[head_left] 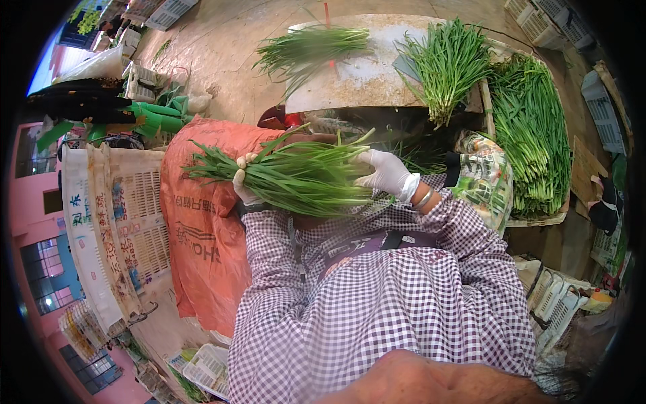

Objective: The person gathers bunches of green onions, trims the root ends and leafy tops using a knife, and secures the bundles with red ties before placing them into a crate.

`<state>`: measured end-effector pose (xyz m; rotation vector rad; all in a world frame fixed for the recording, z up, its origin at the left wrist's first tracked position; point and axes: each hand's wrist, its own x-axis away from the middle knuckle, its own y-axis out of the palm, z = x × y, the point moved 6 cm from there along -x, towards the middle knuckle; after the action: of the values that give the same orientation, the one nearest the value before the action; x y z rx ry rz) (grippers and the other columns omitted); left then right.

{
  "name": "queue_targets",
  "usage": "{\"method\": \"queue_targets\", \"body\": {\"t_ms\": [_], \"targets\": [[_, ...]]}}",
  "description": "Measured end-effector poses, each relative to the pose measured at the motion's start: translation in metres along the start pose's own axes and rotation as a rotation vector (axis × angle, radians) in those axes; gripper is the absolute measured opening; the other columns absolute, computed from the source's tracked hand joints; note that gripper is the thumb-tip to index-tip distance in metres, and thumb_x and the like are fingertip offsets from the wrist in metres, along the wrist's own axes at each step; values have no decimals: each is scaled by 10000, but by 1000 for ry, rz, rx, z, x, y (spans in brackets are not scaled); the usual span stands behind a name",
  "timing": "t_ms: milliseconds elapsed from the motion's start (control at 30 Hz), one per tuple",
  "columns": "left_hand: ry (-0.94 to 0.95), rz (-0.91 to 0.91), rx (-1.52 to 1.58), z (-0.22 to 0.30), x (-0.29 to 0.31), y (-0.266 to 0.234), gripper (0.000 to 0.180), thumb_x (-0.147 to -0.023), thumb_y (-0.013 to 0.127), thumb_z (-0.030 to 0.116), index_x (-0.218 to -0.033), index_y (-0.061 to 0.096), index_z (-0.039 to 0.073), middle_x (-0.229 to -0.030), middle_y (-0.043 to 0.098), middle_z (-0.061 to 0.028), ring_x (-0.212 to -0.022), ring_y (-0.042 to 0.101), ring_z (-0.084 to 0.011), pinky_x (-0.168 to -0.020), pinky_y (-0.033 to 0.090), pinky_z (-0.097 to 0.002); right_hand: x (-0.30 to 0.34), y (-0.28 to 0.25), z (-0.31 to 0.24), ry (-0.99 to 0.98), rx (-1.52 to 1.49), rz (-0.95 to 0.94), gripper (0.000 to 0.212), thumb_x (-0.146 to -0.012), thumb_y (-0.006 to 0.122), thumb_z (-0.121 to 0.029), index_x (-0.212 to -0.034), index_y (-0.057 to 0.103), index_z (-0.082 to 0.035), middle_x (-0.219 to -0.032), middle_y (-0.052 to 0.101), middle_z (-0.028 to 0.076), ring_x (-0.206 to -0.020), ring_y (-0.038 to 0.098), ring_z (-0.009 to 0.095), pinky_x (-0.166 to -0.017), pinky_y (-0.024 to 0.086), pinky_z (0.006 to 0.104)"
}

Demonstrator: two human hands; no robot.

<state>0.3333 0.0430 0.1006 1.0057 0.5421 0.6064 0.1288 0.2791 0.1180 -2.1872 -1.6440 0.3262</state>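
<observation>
My left hand (pixel 246 180), in a white glove, is closed around a bunch of garlic chives (pixel 303 176) near its leafy end. The bunch lies level in front of my chest, leaf tips to the left and pale stem ends to the right. At the stem ends is my right hand (pixel 389 174), also gloved in white, its fingers and thumb curled on the stems. Some leaves there are blurred. Beyond them, a pale board (pixel 377 84) carries one loose bunch of chives (pixel 316 48) at left and a thicker bunch (pixel 447 67) at right.
A long crate of chives (pixel 531 135) stands to my right, beside a patterned bag (pixel 486 182). On my left are an orange-red plastic sack (pixel 202 236) and stacked white plastic crates (pixel 101 229). A green bundle (pixel 151 120) lies farther off at left.
</observation>
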Motion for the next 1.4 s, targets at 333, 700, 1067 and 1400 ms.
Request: {"method": "queue_targets", "body": {"t_ms": [333,700,1067,1400], "targets": [[-4,-34,-12,5,-1,2,172,-812,639,173,-944,541,125,-1025,565,-38,-1028,555,-210,-964,459,-454,-5,0,1,102,-182,-74,356,-773,767,-103,-1096,663,5,-969,712,104,-877,654,141,-813,529,297],[23,16,63,-1,1,-13,173,-832,661,214,-908,526,137,-995,573,-2,-992,568,-181,-983,444,-451,2,27,35,305,-738,28,323,-841,724,-103,-1136,639,-3,-1012,690,57,-898,630,116,-823,515,261],[54,-22,177,-2,-6,-21,143,-834,639,178,-898,518,138,-988,566,18,-982,563,-160,-1004,425,-455,12,48,4,421,-1218,-217,310,-954,584,-180,-1195,606,13,-1130,659,74,-1008,611,155,-916,472,286],[75,84,100,12,1,-42,211,-789,657,189,-902,490,124,-936,514,14,-919,521,-134,-953,438,-394,37,-75,99,560,945,-74,341,-823,681,-326,-1056,705,-78,-982,700,124,-903,670,256,-827,521,367]]}}
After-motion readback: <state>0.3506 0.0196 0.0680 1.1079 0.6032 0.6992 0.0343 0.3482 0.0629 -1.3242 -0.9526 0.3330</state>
